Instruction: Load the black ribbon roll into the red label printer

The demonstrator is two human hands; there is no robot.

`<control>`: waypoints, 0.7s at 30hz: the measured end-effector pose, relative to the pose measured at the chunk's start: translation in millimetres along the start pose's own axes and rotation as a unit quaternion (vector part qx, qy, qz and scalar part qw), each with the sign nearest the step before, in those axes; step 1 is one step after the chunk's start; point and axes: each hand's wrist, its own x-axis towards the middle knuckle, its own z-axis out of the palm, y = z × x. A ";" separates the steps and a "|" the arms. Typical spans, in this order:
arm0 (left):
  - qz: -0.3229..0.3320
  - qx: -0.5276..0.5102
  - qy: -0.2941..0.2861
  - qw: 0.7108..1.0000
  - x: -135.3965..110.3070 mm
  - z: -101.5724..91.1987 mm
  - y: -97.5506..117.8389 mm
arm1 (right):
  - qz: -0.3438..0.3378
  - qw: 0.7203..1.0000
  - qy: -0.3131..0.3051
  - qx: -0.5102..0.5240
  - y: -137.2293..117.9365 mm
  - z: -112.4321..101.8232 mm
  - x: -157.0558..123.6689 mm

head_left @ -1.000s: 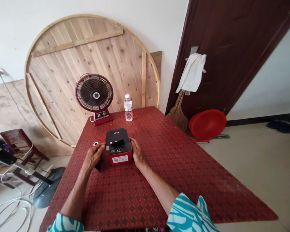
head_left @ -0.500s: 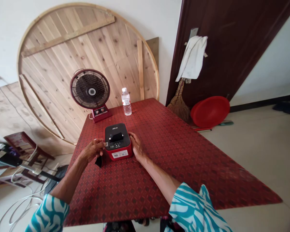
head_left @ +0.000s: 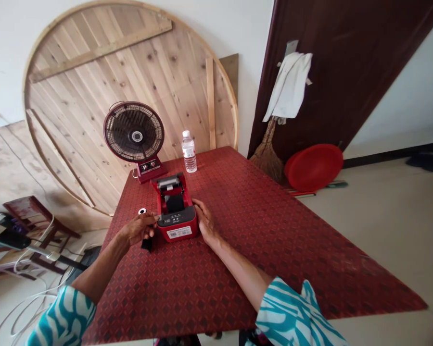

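A red and black label printer (head_left: 178,225) stands on the table with its lid (head_left: 168,182) tipped up at the back. A black block-like shape (head_left: 174,203) shows inside the open bay. My left hand (head_left: 140,228) has its fingers curled, its fingertips on a small grey tab at the printer's left front corner. My right hand (head_left: 204,220) grips the printer's right side, palm against the red wall. Behind my left hand is a small white roll (head_left: 142,211) with a dark core. A black piece (head_left: 146,244) lies partly under the left fingers.
The red patterned table (head_left: 238,202) also carries a fan (head_left: 137,137) and a water bottle (head_left: 189,153). A round wooden tabletop (head_left: 187,91) leans on the wall behind. Right of the table are a broom (head_left: 269,154) and a red basin (head_left: 315,166); a chair (head_left: 36,221) stands left.
The printer's lid has swung up and back, opening its inside to view. The white roll has come into sight behind my left hand. Both hands stay at the printer's sides.
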 end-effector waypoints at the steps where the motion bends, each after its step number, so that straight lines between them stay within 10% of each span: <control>1: 0.002 -0.002 0.003 1.000 0.2 0.8 -0.4 | -0.003 1.000 0.001 0.000 0.5 -0.1 0.0; 16: 0.194 0.262 0.093 0.941 3.9 20.7 44.7 | -0.024 1.000 -0.003 0.007 0.9 2.7 4.1; 21: 0.187 0.309 -0.007 0.932 15.3 32.1 51.9 | -0.043 0.999 0.008 0.010 -0.2 6.1 5.9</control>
